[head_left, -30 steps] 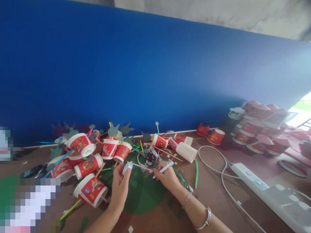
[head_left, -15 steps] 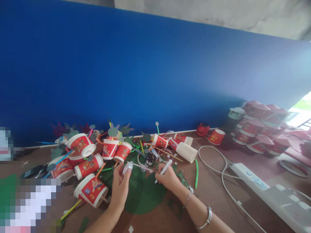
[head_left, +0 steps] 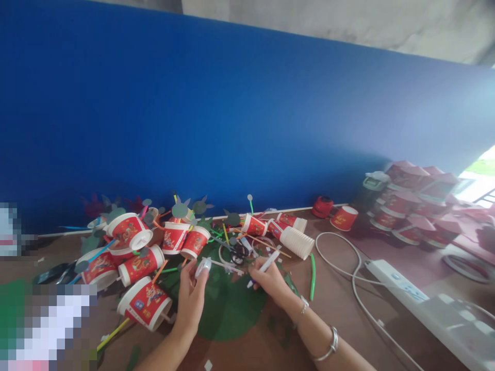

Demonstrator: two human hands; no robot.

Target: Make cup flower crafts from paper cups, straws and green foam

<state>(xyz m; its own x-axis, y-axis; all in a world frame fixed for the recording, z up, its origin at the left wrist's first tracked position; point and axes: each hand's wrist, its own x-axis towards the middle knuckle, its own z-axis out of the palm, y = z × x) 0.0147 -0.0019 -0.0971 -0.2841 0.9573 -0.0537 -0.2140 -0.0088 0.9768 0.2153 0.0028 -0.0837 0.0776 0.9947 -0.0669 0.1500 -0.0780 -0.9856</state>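
Observation:
My left hand (head_left: 191,299) is closed on a small white round cap-like piece (head_left: 202,267), held over a green felt sheet (head_left: 228,309) on the brown table. My right hand (head_left: 270,281) grips a white pen (head_left: 265,266), its tip pointing down at the felt. The two hands sit close together, just in front of a pair of black scissors (head_left: 236,251) and scattered paper scraps. A silver bangle and a thin bracelet circle my right wrist.
Red printed paper cups (head_left: 139,265) with coloured straws and grey paper flowers lie heaped at the left. A white cup stack (head_left: 297,241) lies right of the scissors. A white power strip (head_left: 394,281) with cable and stacked red cups (head_left: 410,201) fill the right. A blue board stands behind.
My right hand has tilted the white pen more upright and shifted slightly right and away. My left hand has stayed put with the white piece.

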